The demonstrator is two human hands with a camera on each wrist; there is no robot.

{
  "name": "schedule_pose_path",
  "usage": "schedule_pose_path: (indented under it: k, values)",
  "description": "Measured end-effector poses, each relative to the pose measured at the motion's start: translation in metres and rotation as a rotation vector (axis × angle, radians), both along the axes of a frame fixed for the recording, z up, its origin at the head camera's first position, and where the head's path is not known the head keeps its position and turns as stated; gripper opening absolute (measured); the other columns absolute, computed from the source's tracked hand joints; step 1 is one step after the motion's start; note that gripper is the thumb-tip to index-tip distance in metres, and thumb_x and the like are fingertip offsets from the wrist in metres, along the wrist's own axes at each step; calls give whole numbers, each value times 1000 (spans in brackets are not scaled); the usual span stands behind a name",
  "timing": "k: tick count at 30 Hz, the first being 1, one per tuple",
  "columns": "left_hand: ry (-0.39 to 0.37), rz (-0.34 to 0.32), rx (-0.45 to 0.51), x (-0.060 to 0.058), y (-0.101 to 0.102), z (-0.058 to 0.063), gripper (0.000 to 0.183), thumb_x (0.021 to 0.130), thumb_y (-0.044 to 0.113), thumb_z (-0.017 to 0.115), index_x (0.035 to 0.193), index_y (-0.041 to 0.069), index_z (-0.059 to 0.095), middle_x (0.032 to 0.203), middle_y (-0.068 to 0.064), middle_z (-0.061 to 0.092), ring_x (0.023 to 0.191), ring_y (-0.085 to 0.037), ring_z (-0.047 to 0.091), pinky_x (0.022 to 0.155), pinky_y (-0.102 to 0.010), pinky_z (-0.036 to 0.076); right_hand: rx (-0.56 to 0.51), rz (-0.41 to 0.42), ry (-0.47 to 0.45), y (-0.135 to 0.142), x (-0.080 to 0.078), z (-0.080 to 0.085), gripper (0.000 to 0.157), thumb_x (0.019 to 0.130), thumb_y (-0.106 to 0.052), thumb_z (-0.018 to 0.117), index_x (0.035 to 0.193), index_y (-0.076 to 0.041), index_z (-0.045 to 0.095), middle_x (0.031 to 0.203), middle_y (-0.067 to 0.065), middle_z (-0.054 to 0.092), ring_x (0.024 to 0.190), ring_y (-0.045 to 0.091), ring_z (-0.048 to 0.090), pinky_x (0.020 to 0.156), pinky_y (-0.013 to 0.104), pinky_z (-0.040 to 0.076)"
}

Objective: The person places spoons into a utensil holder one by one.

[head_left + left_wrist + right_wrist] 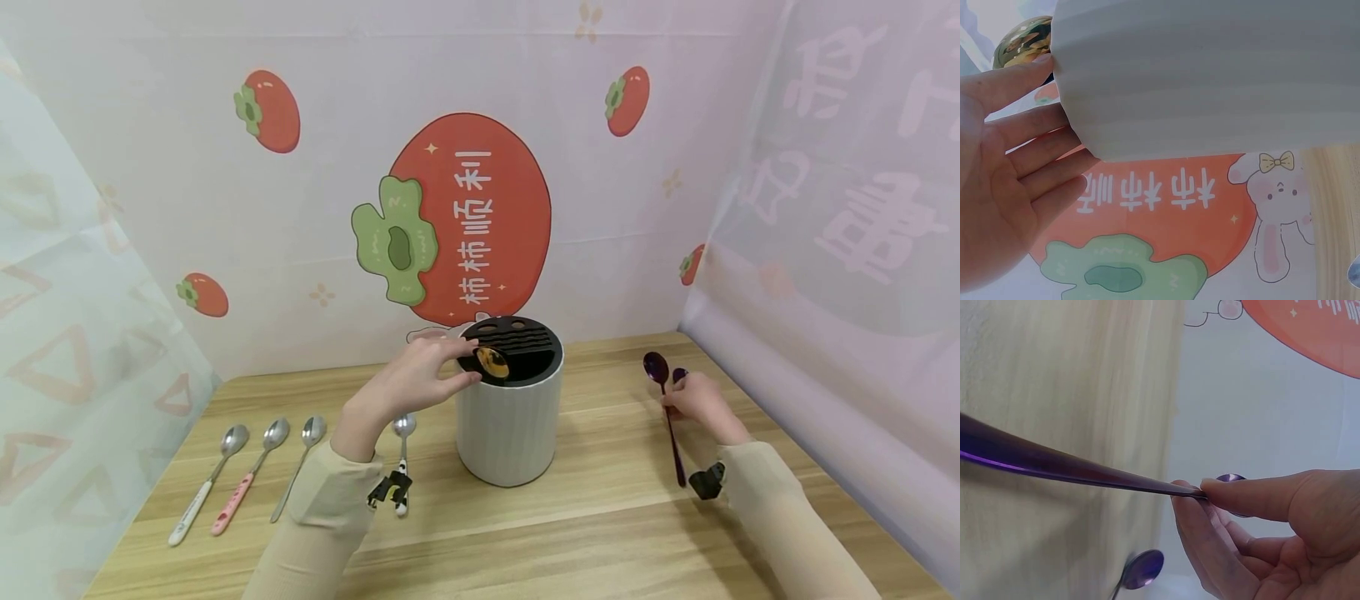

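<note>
At the left of the utensil holder's rim is my left hand, its thumb and fingers spread. A gold spoon stands in the black-topped white utensil holder, its bowl right at those fingertips. In the left wrist view the extended fingers reach the holder's pale wall. On the right, my right hand pinches a purple spoon by its slim handle between thumb and fingers; its bowl is partly behind the thumb in the right wrist view. A second purple spoon lies beyond, mostly hidden by the hand in the head view.
On the table's left side lie a white-handled spoon, a pink-handled spoon and a plain metal spoon. A spoon with a black-and-white handle lies left of the holder. A printed backdrop rises behind the table.
</note>
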State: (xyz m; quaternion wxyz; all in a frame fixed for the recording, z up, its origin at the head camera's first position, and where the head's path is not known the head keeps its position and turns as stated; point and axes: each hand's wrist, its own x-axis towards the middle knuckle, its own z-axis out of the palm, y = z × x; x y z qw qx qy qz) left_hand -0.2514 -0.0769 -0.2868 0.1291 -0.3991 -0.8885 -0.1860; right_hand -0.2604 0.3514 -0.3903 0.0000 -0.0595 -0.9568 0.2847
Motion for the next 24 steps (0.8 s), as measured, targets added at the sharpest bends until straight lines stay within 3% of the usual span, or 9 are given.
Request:
schedule_pose_path:
  k: [18,24]
  values:
    - [-4,6,-5,-1,-1,0,46,83,38,57,121,12,55,120,2,57,116,-19,46,100,-36,32,-1,13,100,-18,10,24,20,82,-17,60,75,1,66,70,8,67,64,20,66,73,44,48]
    - [5,0,-4,-1,0,0,46,83,38,57,122,13,55,120,2,57,116,-19,46,100,-37,32,-54,0,138,-26,14,31,24,82,-16,60,88,7,63,78,16,67,59,14,65,62,32,53]
